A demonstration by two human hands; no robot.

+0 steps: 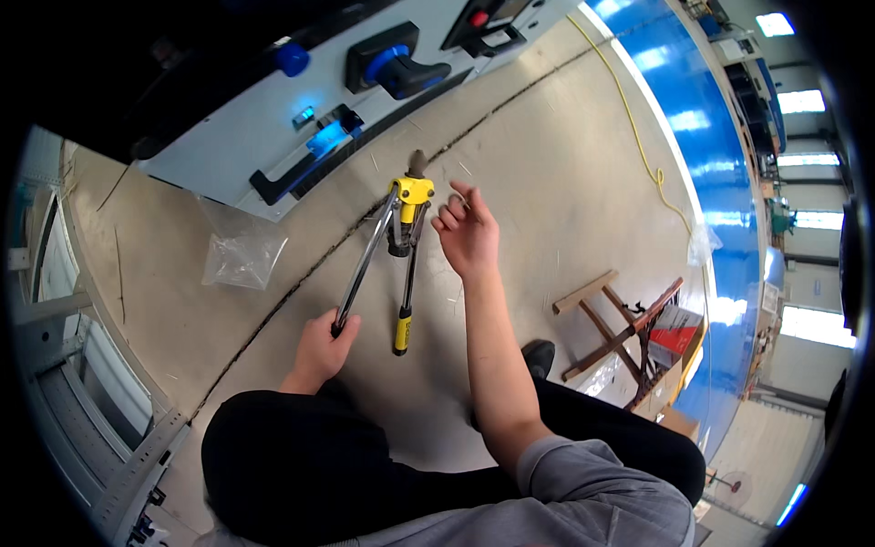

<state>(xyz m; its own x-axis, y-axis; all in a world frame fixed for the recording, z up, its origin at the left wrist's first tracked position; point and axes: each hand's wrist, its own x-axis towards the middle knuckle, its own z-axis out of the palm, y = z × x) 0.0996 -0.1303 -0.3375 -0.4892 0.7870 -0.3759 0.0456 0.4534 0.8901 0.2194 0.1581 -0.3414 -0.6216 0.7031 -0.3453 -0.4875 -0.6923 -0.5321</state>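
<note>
A long-handled hand riveter (407,213) stands out in front of the person, between the two hands, its nose (416,164) pointing away toward the far side. The left hand (321,351) is closed around the end of the left lever; the right lever (404,330) hangs free, so the levers stand spread. The right hand (470,239) is just right of the yellow head, fingers half curled; whether they pinch something small, such as a rivet, I cannot tell. By my reading, the work is at a preparatory stage: the tool is in hand, while loading may be unfinished and the squeeze remains. A white cabinet (223,150) stands far left, a clear plastic bag (244,260) lies left, and a wooden frame (609,345) lies right.
</note>
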